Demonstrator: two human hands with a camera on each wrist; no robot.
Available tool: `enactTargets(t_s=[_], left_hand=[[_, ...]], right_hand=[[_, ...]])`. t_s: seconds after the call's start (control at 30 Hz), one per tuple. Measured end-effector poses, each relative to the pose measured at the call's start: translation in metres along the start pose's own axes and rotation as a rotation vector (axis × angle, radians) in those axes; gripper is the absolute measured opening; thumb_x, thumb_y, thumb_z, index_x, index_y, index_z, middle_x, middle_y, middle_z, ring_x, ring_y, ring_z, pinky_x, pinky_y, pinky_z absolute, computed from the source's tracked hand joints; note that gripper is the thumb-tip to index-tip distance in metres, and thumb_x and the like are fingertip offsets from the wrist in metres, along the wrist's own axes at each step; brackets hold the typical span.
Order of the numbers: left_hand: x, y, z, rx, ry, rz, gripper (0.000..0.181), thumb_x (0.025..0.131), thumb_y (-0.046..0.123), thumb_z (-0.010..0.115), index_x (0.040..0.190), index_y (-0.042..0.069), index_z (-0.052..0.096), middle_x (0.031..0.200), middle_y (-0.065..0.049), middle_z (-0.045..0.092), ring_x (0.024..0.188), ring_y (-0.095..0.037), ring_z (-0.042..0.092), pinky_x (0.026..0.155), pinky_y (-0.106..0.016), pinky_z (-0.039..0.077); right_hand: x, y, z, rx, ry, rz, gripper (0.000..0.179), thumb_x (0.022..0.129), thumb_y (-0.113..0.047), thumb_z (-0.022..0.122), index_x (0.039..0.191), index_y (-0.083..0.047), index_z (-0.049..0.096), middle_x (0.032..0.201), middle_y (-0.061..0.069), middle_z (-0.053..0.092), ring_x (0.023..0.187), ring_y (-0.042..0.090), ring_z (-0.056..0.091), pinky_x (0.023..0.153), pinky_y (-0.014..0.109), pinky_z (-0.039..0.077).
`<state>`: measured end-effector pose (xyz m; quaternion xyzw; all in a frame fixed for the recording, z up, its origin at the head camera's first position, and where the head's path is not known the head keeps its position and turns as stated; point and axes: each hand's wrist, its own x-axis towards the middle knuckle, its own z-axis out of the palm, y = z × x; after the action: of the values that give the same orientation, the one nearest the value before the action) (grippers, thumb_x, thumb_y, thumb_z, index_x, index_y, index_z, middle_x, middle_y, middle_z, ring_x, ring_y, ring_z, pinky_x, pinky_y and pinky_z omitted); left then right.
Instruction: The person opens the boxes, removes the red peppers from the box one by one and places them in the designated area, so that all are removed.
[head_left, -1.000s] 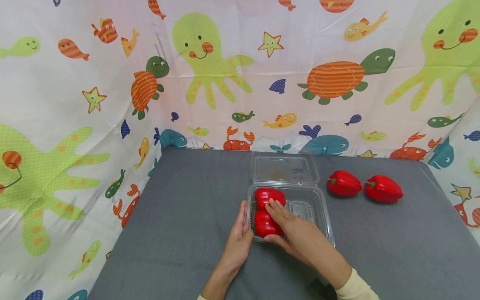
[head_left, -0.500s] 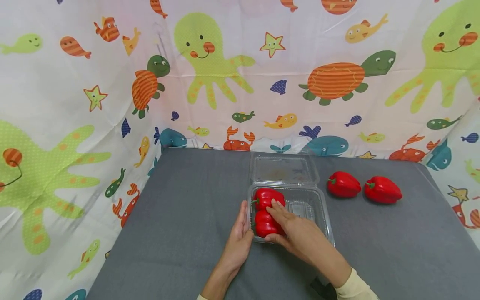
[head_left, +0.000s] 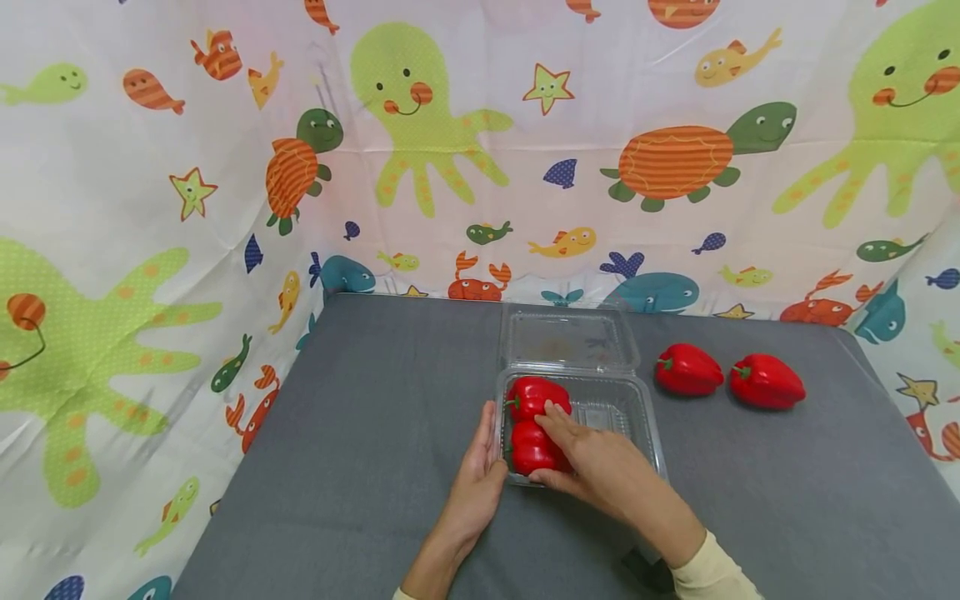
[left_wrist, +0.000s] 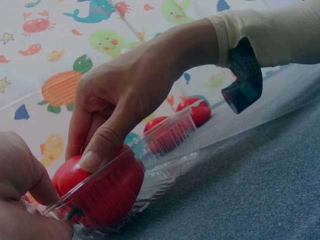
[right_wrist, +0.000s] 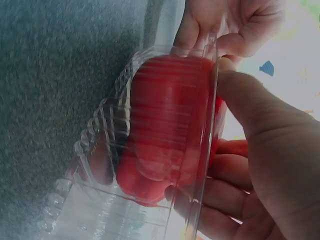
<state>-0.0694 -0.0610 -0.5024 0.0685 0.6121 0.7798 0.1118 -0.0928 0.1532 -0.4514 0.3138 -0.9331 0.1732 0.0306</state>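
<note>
A clear plastic clamshell container (head_left: 654, 417) lies with its lid (head_left: 570, 337) folded back, away from the person. Two red bell peppers sit along its left side, a far pepper (head_left: 529, 393) and a near pepper (head_left: 534, 450). My right hand (head_left: 611, 475) reaches in from the right and grips the near pepper, with the thumb on its near side and the fingers over its far side. My left hand (head_left: 476, 475) holds the container's left wall; in the left wrist view its thumb and fingers pinch the rim (left_wrist: 62, 201). The right hand's fingers partly hide both peppers.
Two more red bell peppers, one on the left (head_left: 688, 370) and one on the right (head_left: 768, 382), lie on the grey cloth (head_left: 375, 433) right of the container. Behind the table hangs a curtain (head_left: 480, 83) printed with sea animals.
Hands, container and peppers keep nearly the same places. The whole head view has shifted very slightly.
</note>
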Motion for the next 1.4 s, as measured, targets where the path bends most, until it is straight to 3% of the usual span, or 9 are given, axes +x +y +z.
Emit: enactTargets(t_s=[0.57,0.73,1.17,1.3,1.4], left_hand=[[0.000,0.002,0.000,0.017,-0.001,-0.013,0.081,0.102,-0.012,0.036,0.171,0.013,0.000,0.179,0.001,0.001,0.163,-0.019,0.003,0.126,-0.026,0.017],[-0.001,0.002,0.000,0.022,-0.015,-0.005,0.082,0.102,-0.013,0.034,0.171,0.013,-0.001,0.178,0.001,-0.001,0.163,-0.018,0.000,0.126,-0.026,0.015],[-0.001,0.001,0.001,0.018,-0.018,-0.009,0.082,0.102,-0.014,0.035,0.171,0.012,-0.001,0.179,0.001,-0.001,0.163,-0.016,0.001,0.126,-0.026,0.014],[0.000,0.001,0.002,0.015,-0.008,-0.015,0.083,0.102,-0.013,0.038,0.171,0.013,0.000,0.179,0.001,0.000,0.163,-0.018,0.001,0.126,-0.027,0.016],[0.001,0.002,0.003,0.008,0.008,-0.026,0.084,0.102,-0.012,0.040,0.171,0.014,0.001,0.178,0.003,0.002,0.164,-0.019,0.003,0.125,-0.026,0.020]], right_hand=[[0.000,0.011,-0.002,-0.027,0.011,-0.072,0.080,0.086,-0.053,0.084,0.145,-0.004,0.063,0.138,0.015,0.069,0.099,0.030,0.079,0.082,0.041,0.066],[-0.001,0.015,-0.001,-0.015,0.037,-0.096,0.079,0.085,-0.052,0.085,0.144,-0.005,0.063,0.126,0.012,0.076,0.090,0.024,0.080,0.078,0.037,0.066],[-0.003,0.021,-0.008,0.111,-0.051,-0.033,0.078,0.088,-0.056,0.081,0.148,-0.010,0.061,0.101,-0.002,0.080,0.079,0.008,0.073,0.074,0.028,0.065],[-0.004,0.018,-0.008,0.101,-0.052,-0.021,0.078,0.088,-0.054,0.081,0.149,-0.011,0.058,0.104,-0.002,0.079,0.080,0.007,0.072,0.075,0.029,0.065],[-0.005,0.014,-0.008,0.091,-0.057,-0.007,0.081,0.089,-0.055,0.080,0.153,-0.011,0.055,0.115,0.002,0.078,0.088,0.011,0.074,0.079,0.032,0.066]])
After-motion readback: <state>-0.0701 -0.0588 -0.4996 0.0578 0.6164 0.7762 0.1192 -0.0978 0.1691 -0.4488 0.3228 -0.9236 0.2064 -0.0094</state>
